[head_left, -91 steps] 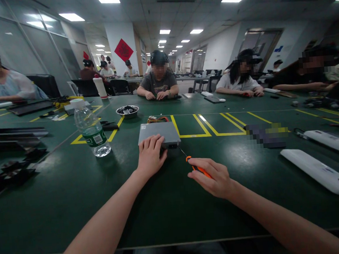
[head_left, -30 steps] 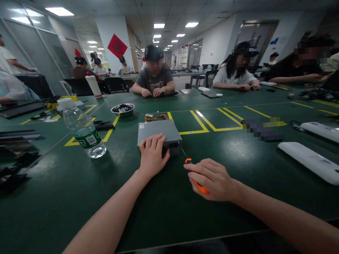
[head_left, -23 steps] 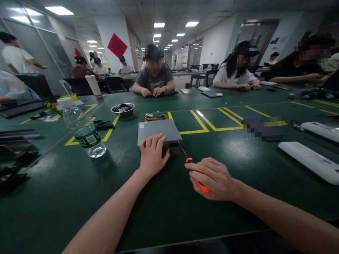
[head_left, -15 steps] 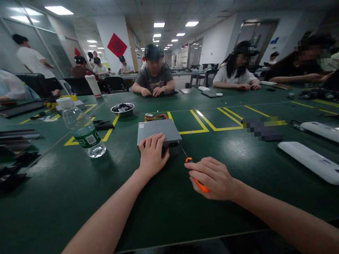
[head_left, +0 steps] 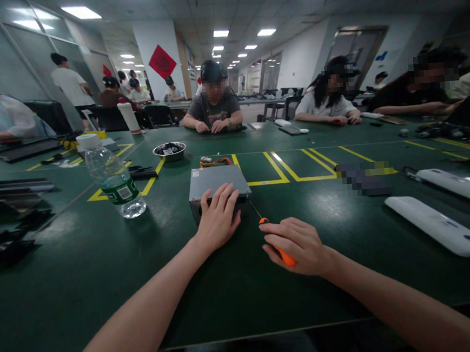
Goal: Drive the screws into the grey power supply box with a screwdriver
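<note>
A grey metal computer power supply unit (head_left: 211,180) lies on the green table, a bundle of coloured cables (head_left: 223,160) at its far side. My left hand (head_left: 219,218) grips its near edge, with the fingers laid over the top and the thumb against the front face. In my right hand (head_left: 297,247) is a screwdriver (head_left: 286,257) with an orange and black handle. Its thin shaft points up and left, and the tip is at the unit's near right corner. Whether the tip sits in a screw is too small to tell.
Left of the unit stands a water bottle (head_left: 117,180); behind it is a metal bowl (head_left: 169,152) of small dark parts. White elongated devices (head_left: 438,225) lie to the right, dark metal parts (head_left: 12,191) at far left. Several people sit around the table.
My left hand has slid a little to the right along the unit's near edge. My right hand has turned slightly around the screwdriver handle, whose tip stays at the corner.
</note>
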Available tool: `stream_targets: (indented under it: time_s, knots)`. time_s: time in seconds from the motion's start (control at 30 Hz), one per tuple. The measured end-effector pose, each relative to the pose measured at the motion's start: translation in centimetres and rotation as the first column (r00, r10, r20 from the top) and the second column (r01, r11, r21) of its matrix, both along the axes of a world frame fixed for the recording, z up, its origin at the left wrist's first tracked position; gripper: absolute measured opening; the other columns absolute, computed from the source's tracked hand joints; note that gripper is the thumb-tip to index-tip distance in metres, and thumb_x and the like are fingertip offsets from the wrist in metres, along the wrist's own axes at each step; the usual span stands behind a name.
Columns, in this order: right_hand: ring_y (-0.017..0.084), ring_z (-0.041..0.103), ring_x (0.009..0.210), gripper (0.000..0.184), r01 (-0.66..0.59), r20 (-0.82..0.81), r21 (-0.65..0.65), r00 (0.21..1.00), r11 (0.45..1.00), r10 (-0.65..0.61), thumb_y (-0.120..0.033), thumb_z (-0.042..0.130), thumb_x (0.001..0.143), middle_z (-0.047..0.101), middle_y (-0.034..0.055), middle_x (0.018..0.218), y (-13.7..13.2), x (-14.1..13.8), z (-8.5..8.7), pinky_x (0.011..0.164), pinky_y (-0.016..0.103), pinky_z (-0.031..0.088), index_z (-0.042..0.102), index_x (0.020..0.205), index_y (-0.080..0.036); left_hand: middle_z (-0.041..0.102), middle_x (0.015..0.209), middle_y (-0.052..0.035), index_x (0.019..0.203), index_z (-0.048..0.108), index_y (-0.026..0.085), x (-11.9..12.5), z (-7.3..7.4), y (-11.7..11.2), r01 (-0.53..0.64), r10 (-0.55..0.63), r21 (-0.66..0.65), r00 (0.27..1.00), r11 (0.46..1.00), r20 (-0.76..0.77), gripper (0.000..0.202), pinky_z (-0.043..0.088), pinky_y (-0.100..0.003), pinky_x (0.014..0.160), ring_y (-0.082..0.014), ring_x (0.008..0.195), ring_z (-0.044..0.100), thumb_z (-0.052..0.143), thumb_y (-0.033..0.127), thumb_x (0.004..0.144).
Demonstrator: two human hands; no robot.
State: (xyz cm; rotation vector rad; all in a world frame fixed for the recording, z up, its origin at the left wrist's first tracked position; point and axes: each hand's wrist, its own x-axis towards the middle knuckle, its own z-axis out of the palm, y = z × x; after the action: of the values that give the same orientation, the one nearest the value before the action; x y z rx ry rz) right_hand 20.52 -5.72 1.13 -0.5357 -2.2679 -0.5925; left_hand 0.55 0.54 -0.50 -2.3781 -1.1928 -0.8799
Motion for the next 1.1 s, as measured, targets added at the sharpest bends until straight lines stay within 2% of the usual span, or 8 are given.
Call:
stream_targets:
  time_s: [0.2,0.37,0.67,1.1]
  knots:
    - [0.014,0.062,0.07,0.019,-0.004,0.0,-0.001,1.0,1.0,0.004,-0.014,0.059,0.073,0.067,0.01,0.09,-0.06,0.05,0.17,0.061,0.027,0.049,0.052,0.091,-0.015,0.036,0.139,-0.0128,0.104,0.058,0.021,-0.05,0.37,-0.59,0.078,-0.077,0.008,0.991,0.997,-0.107,0.027,0.021,-0.049,0.103,-0.0268,0.129,0.03,0.048,0.017,0.079]
    - [0.014,0.062,0.071,0.019,0.001,-0.001,-0.003,1.0,1.0,-0.001,-0.014,0.058,0.073,0.067,0.0095,0.091,0.06,0.06,0.05,0.062,0.027,0.049,0.052,0.091,-0.016,0.033,0.141,-0.0123,0.111,0.056,0.024,-0.2,0.48,-0.68,0.111,-0.109,0.004,0.98,0.994,-0.168,0.034,0.02,-0.051,0.102,-0.0274,0.131,0.027,0.051,0.017,0.077]
    - [0.014,0.062,0.069,0.017,0.02,-0.011,0.013,1.0,1.0,-0.02,-0.014,0.057,0.074,0.068,0.0081,0.089,-0.04,-0.06,0.16,0.061,0.027,0.048,0.052,0.09,-0.017,0.031,0.142,-0.0103,0.119,0.052,0.026,0.03,0.3,-0.61,0.062,-0.059,0.011,0.985,0.998,-0.164,0.045,0.02,-0.052,0.102,-0.0282,0.131,0.026,0.053,0.016,0.076]
    - [0.015,0.062,0.073,0.016,0.032,0.004,-0.015,0.999,0.999,-0.032,-0.018,0.058,0.076,0.066,0.009,0.091,0.03,0.04,0.06,0.063,0.027,0.05,0.052,0.091,-0.017,0.035,0.14,-0.0113,0.118,0.054,0.025,0.16,0.15,-0.61,0.06,-0.059,0.008,0.987,0.998,-0.148,0.042,0.021,-0.051,0.102,-0.0282,0.129,0.03,0.05,0.016,0.077]
